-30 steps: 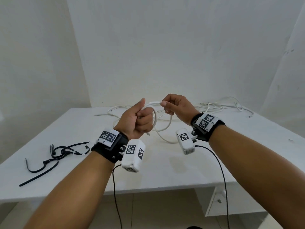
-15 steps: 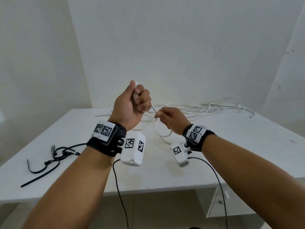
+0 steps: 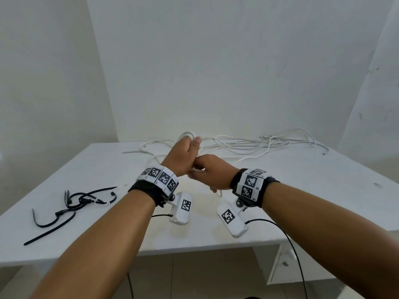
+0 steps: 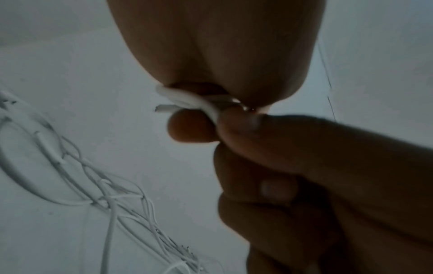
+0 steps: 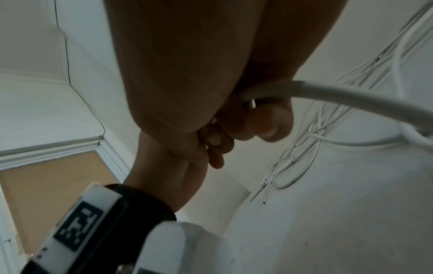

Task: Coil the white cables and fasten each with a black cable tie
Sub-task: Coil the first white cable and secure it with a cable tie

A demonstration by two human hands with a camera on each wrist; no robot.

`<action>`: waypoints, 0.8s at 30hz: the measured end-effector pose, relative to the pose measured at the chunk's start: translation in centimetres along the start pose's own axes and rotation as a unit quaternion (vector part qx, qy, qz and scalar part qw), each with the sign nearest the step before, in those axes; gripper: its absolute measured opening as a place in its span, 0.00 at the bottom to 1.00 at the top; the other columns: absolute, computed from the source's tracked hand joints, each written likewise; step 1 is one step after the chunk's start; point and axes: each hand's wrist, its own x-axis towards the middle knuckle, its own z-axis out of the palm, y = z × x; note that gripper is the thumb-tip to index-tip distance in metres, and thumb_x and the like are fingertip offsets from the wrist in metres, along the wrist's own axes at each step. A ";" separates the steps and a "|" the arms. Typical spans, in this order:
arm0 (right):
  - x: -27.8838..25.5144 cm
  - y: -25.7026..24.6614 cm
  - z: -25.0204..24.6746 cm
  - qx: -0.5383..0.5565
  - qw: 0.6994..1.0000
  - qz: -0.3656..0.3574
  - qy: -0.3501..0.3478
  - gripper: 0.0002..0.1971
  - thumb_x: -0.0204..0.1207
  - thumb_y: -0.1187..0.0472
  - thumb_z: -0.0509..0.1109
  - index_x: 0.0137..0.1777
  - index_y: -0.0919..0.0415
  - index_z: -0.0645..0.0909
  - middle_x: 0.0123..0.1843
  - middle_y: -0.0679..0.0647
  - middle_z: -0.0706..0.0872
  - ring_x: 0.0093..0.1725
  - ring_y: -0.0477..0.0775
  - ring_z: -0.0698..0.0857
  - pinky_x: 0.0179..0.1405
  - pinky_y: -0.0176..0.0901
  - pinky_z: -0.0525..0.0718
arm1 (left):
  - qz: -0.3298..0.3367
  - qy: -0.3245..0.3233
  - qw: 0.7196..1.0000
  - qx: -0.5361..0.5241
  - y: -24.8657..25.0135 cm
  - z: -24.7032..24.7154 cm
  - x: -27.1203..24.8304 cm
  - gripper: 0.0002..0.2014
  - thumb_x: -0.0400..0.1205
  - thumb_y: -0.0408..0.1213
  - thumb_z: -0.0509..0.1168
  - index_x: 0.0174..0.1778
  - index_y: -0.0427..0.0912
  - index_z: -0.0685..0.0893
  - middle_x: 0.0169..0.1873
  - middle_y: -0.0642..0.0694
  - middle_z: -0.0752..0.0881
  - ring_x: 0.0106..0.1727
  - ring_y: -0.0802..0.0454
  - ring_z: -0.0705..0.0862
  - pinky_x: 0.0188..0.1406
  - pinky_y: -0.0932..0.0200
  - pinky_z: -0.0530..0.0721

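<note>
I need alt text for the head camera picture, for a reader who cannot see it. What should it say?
Two bare hands meet above a white table: the left hand grips a small coil of white cable, and the right hand pinches the cable just beside it. More loose white cables lie at the back of the table, and black cable ties lie at the left.

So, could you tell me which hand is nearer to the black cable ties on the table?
Left. The left hand is raised nearer the black cable ties at the table's left; the right hand sits beyond it.
</note>
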 end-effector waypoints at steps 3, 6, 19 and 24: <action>0.1 0.4 -0.7 -0.028 0.999 -0.001 0.043 0.08 0.81 0.57 0.68 0.50 0.60 0.88 0.44 0.55 0.91 0.37 0.54 0.85 0.39 0.42 0.79 | -0.006 -0.045 0.997 0.070 0.0 -0.3 0.2 0.20 0.91 0.49 0.51 0.39 0.39 0.72 0.31 0.46 0.76 0.32 0.51 0.73 0.34 0.57 0.72; -0.3 0.9 -2.2 -0.037 0.998 0.022 0.052 0.06 0.77 0.56 0.71 0.44 0.54 0.89 0.37 0.46 0.88 0.37 0.47 0.82 0.40 0.42 0.78 | -0.010 -0.076 0.990 0.121 -0.4 -0.5 0.2 0.20 0.91 0.48 0.51 0.36 0.41 0.74 0.31 0.49 0.79 0.34 0.51 0.77 0.38 0.53 0.73; -0.8 2.4 -7.8 0.096 0.983 -0.014 0.154 0.03 0.74 0.58 0.80 0.41 0.55 0.90 0.31 0.45 0.88 0.30 0.40 0.79 0.35 0.30 0.77 | -0.057 -0.229 0.954 -0.184 -0.2 -0.5 -1.7 0.22 0.82 0.54 0.55 0.27 0.46 0.60 0.20 0.50 0.60 0.22 0.53 0.56 0.22 0.62 0.57; -0.4 3.6 -6.4 0.195 0.965 0.024 0.172 0.10 0.80 0.55 0.74 0.43 0.61 0.90 0.23 0.44 0.77 0.22 0.44 0.69 0.23 0.35 0.67 | -0.035 -0.216 0.924 -0.313 1.5 -0.9 -1.7 0.22 0.83 0.52 0.54 0.27 0.46 0.57 0.18 0.51 0.57 0.20 0.56 0.53 0.20 0.65 0.58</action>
